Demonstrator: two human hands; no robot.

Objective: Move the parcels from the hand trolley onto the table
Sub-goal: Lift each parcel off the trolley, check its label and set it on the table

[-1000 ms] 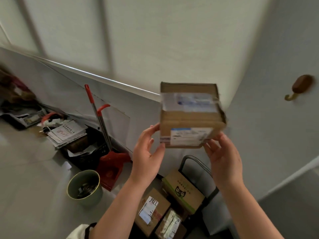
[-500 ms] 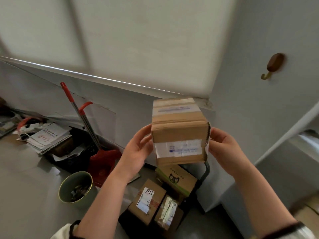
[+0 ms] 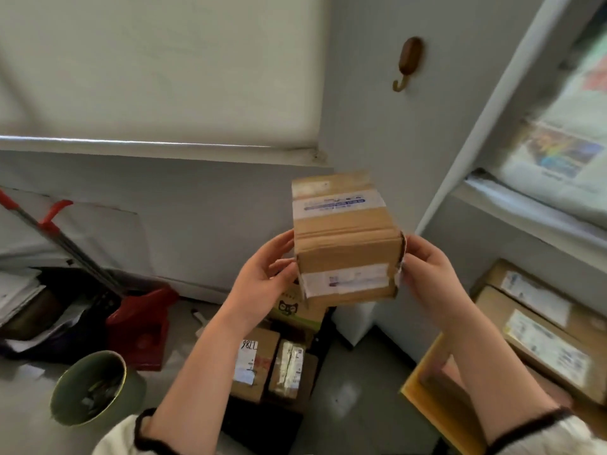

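Grey-walled corner, pale floor, shelving along the right side.

Held parcel: in mid-air, touching nothing but the hands. Clamped from both sides. Left hand against the left face, fingers curled round the near edge. Right hand gripping the right edge beside the torn tape. Hands apart by the width of the box. Long axis apparently running away from the body, labelled end face toward the camera, top tilted slightly back.

Hand trolley: directly below and just beyond the hands, carrying a green-printed box, a numbered parcel and a taped parcel side by side. Not yet unloaded.

Table: judged to be the yellow-edged surface low to the right. Right hand the nearer one. Coming move therefore rightward and down, parcel led by its right side.

Obstructions: two long cartons already on the table, taking most of the visible top; only the near strip looks free, though partly hidden by the right forearm. Shelf upright close above the far cartons.

Off the route, to the left: green bin, red dustpan, paper stacks. Wall hook high up.
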